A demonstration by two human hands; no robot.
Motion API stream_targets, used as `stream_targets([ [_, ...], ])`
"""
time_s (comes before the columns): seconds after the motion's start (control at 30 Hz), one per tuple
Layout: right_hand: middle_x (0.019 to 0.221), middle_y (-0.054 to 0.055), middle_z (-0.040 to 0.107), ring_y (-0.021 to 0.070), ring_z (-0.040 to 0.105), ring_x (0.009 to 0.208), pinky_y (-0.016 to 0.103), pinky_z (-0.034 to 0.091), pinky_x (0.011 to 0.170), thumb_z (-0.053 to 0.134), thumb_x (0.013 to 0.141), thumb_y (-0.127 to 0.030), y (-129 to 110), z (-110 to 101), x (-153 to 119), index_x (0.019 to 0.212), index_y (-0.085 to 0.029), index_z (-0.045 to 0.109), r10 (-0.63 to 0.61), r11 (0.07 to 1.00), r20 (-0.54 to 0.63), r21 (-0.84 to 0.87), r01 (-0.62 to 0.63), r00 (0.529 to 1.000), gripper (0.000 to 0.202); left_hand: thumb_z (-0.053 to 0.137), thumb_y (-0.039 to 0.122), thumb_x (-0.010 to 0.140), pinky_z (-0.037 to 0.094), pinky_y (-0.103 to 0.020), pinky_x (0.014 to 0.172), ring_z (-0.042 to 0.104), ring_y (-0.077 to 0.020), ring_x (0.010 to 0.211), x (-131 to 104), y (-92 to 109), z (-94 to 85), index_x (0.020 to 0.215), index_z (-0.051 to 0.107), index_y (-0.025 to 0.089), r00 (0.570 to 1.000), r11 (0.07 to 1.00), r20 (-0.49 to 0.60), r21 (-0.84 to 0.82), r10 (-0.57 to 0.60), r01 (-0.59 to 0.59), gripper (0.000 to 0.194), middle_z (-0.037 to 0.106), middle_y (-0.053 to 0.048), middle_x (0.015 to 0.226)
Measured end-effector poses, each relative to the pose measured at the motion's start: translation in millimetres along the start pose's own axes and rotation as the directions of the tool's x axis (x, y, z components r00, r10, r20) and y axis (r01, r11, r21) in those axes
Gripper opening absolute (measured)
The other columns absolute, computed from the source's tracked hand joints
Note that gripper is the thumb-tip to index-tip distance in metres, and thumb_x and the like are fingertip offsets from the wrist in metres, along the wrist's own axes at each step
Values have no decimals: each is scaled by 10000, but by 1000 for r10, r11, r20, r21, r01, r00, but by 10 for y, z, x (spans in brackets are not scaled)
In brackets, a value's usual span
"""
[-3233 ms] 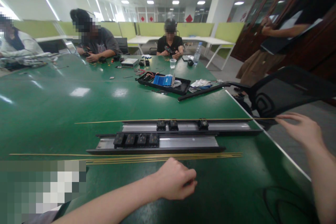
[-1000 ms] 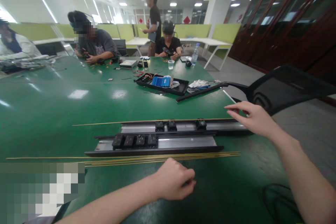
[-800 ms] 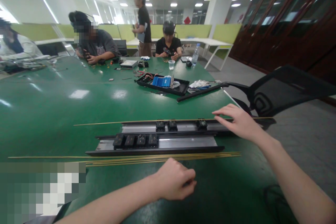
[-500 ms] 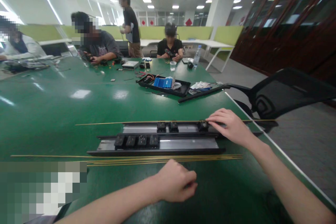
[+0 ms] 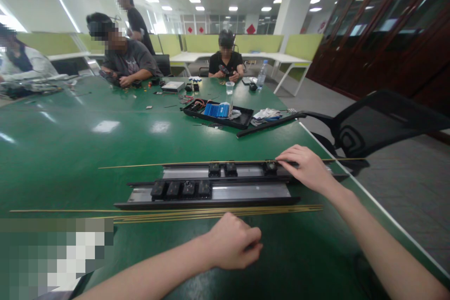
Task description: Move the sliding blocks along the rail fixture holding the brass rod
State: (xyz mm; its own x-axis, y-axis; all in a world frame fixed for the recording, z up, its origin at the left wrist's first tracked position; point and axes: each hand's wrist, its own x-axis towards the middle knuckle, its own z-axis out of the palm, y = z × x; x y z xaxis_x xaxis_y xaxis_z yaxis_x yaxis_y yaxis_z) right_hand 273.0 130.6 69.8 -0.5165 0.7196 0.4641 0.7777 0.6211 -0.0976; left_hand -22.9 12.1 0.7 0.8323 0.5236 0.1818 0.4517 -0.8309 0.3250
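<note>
My right hand [image 5: 305,168] pinches a thin brass rod [image 5: 140,166] beside a black block [image 5: 270,167] at the back metal channel [image 5: 248,170]. This rod lies along the channel's far edge and sticks out past both its ends. Two more black blocks [image 5: 220,168] sit further left in that channel. A nearer channel [image 5: 251,191] has several black blocks [image 5: 181,190] lined up at its left. My left hand [image 5: 236,242] rests on the table with fingers curled in, and nothing shows in it. Several loose brass rods [image 5: 197,214] lie between it and the near channel.
On the green table [image 5: 133,145] lie a black tray [image 5: 246,119] with a blue box, gloves [image 5: 266,116] and a black strip [image 5: 269,125]. A cup [image 5: 229,87] and bottle [image 5: 262,75] stand further back. Co-workers are across the table; a chair [image 5: 390,117] is at right.
Both my hands keep nearly the same place and grip. The view shifts slightly. A standing person in the background has moved to the left.
</note>
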Motion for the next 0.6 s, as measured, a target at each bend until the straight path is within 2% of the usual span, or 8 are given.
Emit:
stream_targets([
  [0.6, 993, 51, 766, 221, 651, 951, 422, 519, 842, 540, 964, -202, -28, 57, 5, 983, -238, 752, -54, 995, -39, 80, 57, 998, 216, 593, 299, 910, 181, -307, 478, 597, -126, 521, 14, 4, -1, 751, 492, 210, 1000, 1000, -4, 0, 8, -8, 209, 665, 31, 628],
])
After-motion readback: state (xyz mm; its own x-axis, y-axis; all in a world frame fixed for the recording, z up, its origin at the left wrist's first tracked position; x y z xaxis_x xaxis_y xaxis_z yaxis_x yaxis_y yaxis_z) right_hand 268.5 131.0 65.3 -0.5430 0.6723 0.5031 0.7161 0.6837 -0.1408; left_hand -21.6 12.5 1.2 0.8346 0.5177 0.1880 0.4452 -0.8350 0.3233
